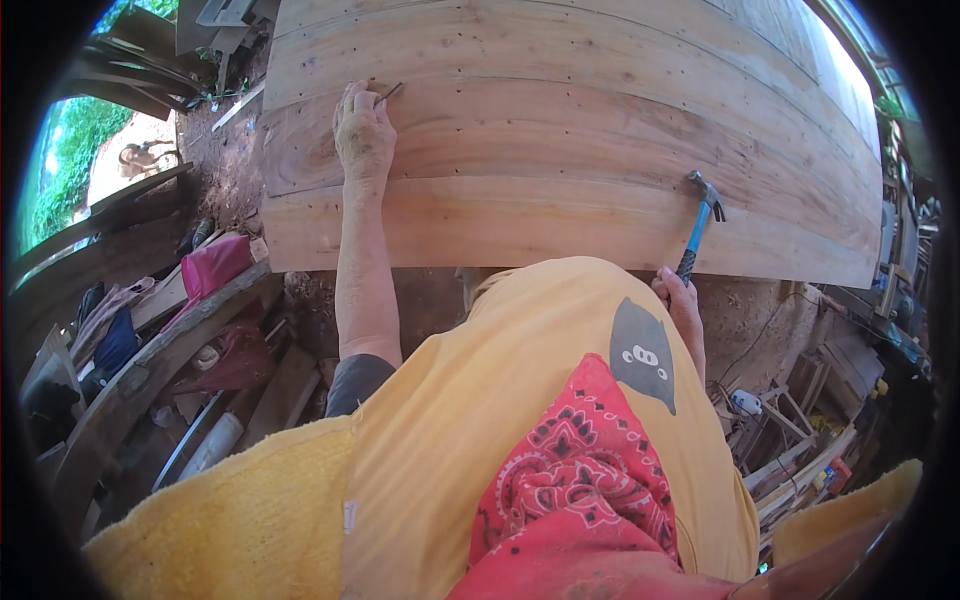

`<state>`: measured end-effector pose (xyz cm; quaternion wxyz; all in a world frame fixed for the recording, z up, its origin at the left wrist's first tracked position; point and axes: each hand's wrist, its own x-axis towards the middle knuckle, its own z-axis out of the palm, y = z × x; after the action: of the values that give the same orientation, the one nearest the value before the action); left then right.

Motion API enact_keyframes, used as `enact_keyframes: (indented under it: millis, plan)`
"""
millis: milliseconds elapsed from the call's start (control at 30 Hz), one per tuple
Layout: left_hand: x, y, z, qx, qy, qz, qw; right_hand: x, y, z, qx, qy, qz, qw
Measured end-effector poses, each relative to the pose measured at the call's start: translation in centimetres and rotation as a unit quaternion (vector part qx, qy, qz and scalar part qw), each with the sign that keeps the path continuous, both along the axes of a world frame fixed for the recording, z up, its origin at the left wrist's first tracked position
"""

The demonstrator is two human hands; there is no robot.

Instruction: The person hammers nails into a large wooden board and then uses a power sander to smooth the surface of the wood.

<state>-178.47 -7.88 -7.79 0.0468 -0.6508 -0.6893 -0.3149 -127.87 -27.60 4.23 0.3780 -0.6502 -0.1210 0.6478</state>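
Note:
My left hand (362, 125) is closed on a thin dark metal pin (391, 93), like a nail or a punch, over the far left part of a wooden plank panel (560, 230). The pin slants up to the right; whether its end touches the wood I cannot tell. My right hand (682, 297), at the panel's near edge, grips a claw hammer (697, 232) by the dark end of its blue handle. The hammer's steel head points away from me over the panel. Rows of small dark spots mark the pale brown planks.
To the left, a pink bag (215, 265) and cloths lie among boards, beside a long timber (150, 370). Scrap wood (800, 470) is heaped on the lower right. An animal (140, 158) is outside, at the far left. A yellow shirt and red bandana cover the lower middle.

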Motion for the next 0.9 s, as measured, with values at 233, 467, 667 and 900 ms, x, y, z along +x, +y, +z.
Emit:
enact_keyframes:
  millis: [233, 467, 667, 900]
  plan:
    - [-5.9, -2.9, -0.6, -0.013, -0.003, 0.041, 0.999, -0.5, 0.2, 0.0, -0.014, -0.002, 0.012, 1.000]
    - [-9.0, -8.2, 0.1, -0.032, 0.002, 0.094, 0.995, -0.8, 1.7, -1.0, 0.003, -0.062, 0.147, 0.987]
    - [-8.8, -13.6, 0.0, 0.001, 0.007, 0.156, 0.988, -0.6, 3.3, -2.2, 0.004, -0.116, 0.255, 0.960]
    - [-7.1, -16.1, -0.6, -0.014, -0.012, 0.225, 0.974, -0.8, 5.1, -2.6, 0.021, -0.111, 0.335, 0.936]
